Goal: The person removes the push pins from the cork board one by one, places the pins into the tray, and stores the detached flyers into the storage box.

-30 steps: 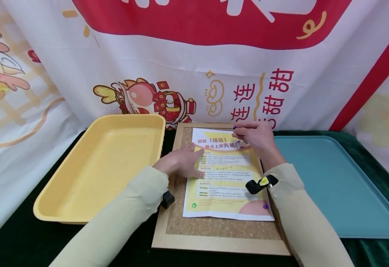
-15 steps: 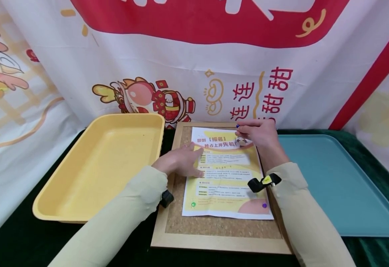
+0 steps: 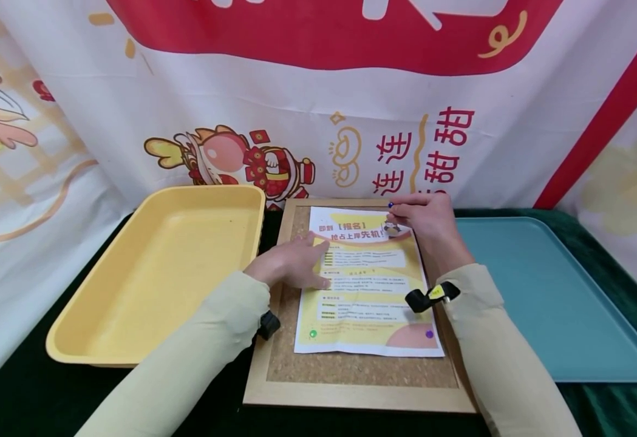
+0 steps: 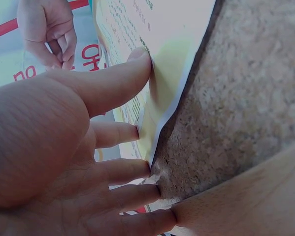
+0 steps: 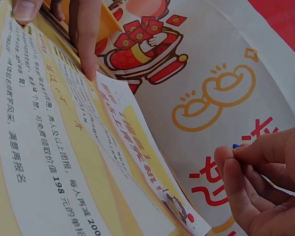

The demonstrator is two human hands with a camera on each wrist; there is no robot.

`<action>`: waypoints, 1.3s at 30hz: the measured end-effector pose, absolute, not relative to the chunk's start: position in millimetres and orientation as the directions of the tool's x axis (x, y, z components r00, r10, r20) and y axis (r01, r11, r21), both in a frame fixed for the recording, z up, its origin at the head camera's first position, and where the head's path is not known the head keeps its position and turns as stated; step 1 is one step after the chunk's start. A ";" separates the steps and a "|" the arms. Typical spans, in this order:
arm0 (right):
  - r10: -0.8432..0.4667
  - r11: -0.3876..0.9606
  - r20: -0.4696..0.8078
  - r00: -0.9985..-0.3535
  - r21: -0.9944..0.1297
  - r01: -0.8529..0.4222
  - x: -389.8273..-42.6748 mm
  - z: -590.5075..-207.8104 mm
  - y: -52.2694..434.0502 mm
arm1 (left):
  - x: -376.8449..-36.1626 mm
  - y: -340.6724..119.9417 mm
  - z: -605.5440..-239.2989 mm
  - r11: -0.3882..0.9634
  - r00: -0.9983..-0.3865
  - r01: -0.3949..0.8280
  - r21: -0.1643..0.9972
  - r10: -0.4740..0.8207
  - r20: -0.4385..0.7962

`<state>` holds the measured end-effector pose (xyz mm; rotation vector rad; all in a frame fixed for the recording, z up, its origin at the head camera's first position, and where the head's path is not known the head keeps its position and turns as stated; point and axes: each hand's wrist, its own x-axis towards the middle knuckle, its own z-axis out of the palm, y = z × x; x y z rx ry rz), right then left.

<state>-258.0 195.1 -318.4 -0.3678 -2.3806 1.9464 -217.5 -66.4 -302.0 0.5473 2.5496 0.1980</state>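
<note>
A printed yellow and white paper sheet (image 3: 373,303) lies on a wood-framed cork board (image 3: 351,369). Near its lower corners are a green pin (image 3: 313,334) and a purple pin (image 3: 429,334). My left hand (image 3: 296,261) rests on the sheet's left edge with fingers spread; in the left wrist view the thumb (image 4: 117,81) lies over the paper and other fingertips reach the cork and frame. Between thumb and forefinger my right hand (image 3: 427,227) pinches a small blue pin (image 5: 236,146), above the sheet's upper right corner. Most of that pin is hidden by the fingers.
A yellow tray (image 3: 160,273) stands left of the board, and a blue-green tray (image 3: 548,303) lies to the right. Dark green cloth (image 3: 209,388) covers the table. Behind hangs a white and red printed curtain (image 3: 296,97).
My right hand has shifted slightly right and up relative to the board, still pinching the blue pin. The left hand stays on the sheet. The head view has drifted a little.
</note>
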 end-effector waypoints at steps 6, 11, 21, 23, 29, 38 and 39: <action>0.208 0.181 -0.106 -0.972 -0.973 0.144 -257.1 -319.4 199.0 | -217.4 -65.9 -301.8 0.908 -0.782 0.343 0.241 0.418 -0.462; 0.208 0.207 -0.099 -0.973 -0.968 0.143 -256.2 -318.9 200.5 | -217.0 -65.4 -301.2 0.909 -0.783 0.339 0.242 0.415 -0.464; 0.227 0.223 -0.120 -0.967 -0.960 0.171 -254.3 -314.2 205.0 | -216.9 -65.8 -301.7 0.909 -0.787 0.331 0.253 0.413 -0.457; 0.230 0.227 -0.119 -0.966 -0.959 0.172 -254.4 -314.4 206.6 | -217.0 -66.5 -302.0 0.907 -0.785 0.335 0.254 0.418 -0.457; 0.236 0.238 -0.114 -0.965 -0.956 0.172 -255.6 -316.0 210.7 | -216.9 -69.0 -301.8 0.905 -0.783 0.346 0.247 0.423 -0.456; 0.254 0.220 -0.127 -0.959 -0.958 0.185 -256.0 -314.9 221.7 | -217.7 -68.1 -303.1 0.902 -0.784 0.353 0.250 0.431 -0.447; 0.254 0.215 -0.130 -0.958 -0.959 0.187 -255.7 -314.7 223.6 | -217.5 -67.6 -303.2 0.902 -0.785 0.351 0.250 0.430 -0.447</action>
